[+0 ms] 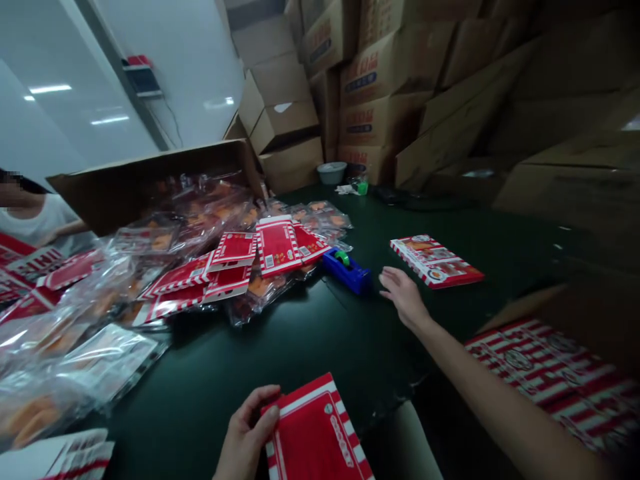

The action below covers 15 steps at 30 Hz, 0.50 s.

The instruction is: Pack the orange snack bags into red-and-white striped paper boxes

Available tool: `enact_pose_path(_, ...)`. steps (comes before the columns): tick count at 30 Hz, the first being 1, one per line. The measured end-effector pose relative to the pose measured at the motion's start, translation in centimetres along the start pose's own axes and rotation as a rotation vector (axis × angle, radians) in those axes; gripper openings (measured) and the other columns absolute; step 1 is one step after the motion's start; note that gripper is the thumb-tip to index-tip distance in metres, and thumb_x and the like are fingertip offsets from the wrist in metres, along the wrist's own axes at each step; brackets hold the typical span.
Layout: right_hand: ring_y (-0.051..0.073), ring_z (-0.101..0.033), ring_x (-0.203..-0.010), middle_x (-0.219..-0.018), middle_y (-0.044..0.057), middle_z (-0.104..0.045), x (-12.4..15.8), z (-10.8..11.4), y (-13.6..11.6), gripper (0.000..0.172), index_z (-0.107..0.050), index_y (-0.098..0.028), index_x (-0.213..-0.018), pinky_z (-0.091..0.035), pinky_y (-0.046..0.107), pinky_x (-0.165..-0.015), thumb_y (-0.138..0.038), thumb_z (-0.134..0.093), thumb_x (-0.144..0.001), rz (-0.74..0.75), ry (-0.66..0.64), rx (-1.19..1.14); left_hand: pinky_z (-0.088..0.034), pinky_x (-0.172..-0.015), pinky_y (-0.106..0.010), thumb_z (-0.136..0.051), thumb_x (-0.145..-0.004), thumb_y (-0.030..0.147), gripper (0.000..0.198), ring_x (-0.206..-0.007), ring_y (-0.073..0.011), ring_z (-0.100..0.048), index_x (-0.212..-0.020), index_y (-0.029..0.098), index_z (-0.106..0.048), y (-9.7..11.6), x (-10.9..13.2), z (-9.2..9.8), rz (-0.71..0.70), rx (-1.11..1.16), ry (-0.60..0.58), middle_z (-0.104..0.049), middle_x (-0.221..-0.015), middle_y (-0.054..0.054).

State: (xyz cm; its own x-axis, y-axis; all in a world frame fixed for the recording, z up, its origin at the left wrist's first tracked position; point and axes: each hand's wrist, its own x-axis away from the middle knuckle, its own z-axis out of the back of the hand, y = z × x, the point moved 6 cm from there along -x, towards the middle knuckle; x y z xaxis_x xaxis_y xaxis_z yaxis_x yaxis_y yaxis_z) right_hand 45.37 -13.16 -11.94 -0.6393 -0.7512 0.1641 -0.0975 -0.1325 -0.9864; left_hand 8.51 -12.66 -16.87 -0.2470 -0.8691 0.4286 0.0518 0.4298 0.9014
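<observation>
My left hand (247, 433) grips the top left corner of a red and white striped flat box (315, 433) at the bottom of the view. My right hand (404, 297) is stretched out over the dark green table (310, 333), fingers spread and holding nothing. It hovers just right of a blue tape dispenser (346, 268) with a green roll. A finished red striped box (436, 261) lies flat beyond that hand to the right.
A heap of clear plastic packs (90, 320) and folded red striped boxes (235, 263) spills from an open carton (150, 180) at left. Another person (35, 217) sits far left. Stacked cartons (390, 87) fill the back. A carton of striped boxes (555, 380) stands at right.
</observation>
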Motion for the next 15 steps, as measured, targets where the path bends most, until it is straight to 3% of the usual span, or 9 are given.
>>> enact_pose_path(3, 0.025, -0.053, -0.117, -0.128, 0.011, -0.055, -4.5, -0.1, -0.9, 0.031, -0.058, -0.018, -0.113, -0.053, 0.04, -0.086, -0.039, -0.057, -0.09, -0.106, 0.016, 0.054, -0.052, -0.067, -0.036, -0.086, -0.046, 0.053, 0.061, -0.073, -0.027, -0.067, -0.091, 0.017, -0.066, -0.9, -0.6, 0.0, 0.079, 0.08, 0.028, -0.071, -0.086, -0.009)
enact_pose_path(6, 0.02, -0.062, -0.093, -0.109, 0.008, -0.062, -6.6, -1.4, -1.0, 0.03, -0.061, -0.014, -0.106, -0.055, 0.039, -0.077, -0.039, -0.06, -0.09, -0.243, -0.046, 0.096, -0.053, -0.064, -0.037, -0.085, -0.045, 0.055, 0.063, -0.069, -0.0269, -0.067, -0.09, 0.016, -0.065, -1.2, -1.0, -0.1, 0.111, 0.08, 0.028, -0.071, -0.084, -0.009)
enact_pose_path(10, 0.016, -0.062, -0.083, -0.101, 0.005, -0.063, -7.4, -1.7, -1.2, 0.021, -0.061, -0.013, -0.104, -0.055, 0.033, -0.07, -0.03, -0.061, -0.091, -0.283, -0.055, 0.08, -0.053, -0.064, -0.036, -0.083, -0.049, 0.057, 0.064, -0.071, -0.0269, -0.067, -0.095, 0.016, -0.065, -1.4, -1.3, 0.2, 0.112, 0.047, 0.03, -0.071, -0.086, -0.009)
enact_pose_path(15, 0.014, -0.062, -0.081, -0.099, 0.004, -0.062, -5.5, -0.8, -0.9, 0.015, -0.06, -0.013, -0.1, -0.055, 0.03, -0.068, -0.025, -0.06, -0.091, -0.108, -0.019, -0.056, -0.053, -0.066, -0.037, -0.083, -0.049, 0.058, 0.063, -0.077, -0.029, -0.068, -0.094, 0.017, -0.065, -1.6, -1.5, 0.2, 0.118, 0.054, 0.031, -0.072, -0.093, -0.011)
